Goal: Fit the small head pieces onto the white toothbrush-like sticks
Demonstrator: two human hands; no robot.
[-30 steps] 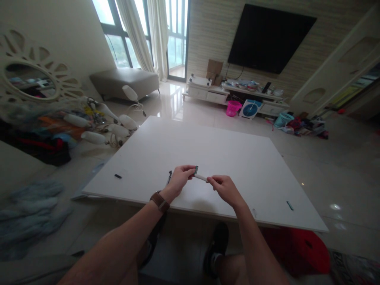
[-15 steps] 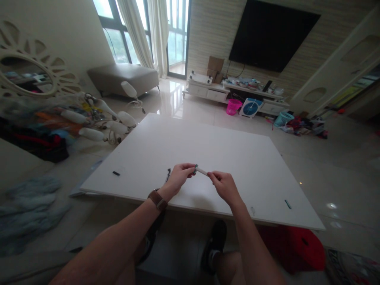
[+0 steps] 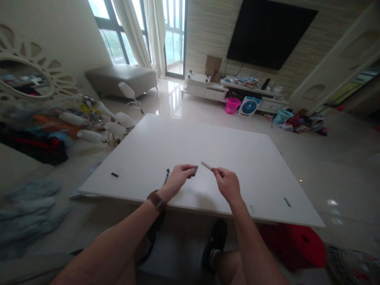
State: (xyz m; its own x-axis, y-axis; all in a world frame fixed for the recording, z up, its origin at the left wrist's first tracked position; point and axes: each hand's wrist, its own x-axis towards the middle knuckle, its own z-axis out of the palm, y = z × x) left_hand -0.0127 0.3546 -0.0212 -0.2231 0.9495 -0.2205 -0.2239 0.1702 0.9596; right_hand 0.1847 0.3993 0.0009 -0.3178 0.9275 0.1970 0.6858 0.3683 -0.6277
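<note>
The left hand (image 3: pixel 177 177) pinches a small, flat, dark green piece (image 3: pixel 195 170) above the smooth white table (image 3: pixel 208 138). It looks light, stiff and maybe easy to snap, so its edges seem best to hold. Near it, not touching, is a thin, pale stick (image 3: pixel 206 165), likely light too. The right hand (image 3: pixel 228 183) pinches its near end.

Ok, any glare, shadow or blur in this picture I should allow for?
Head view: window bright and washed out, glare streaking the floor; head view: soft shadow on the table toward its near edge; head view: piece in left hand and stick in right hand look soft, fine detail unreadable; head view: outer edges smeared.
</note>
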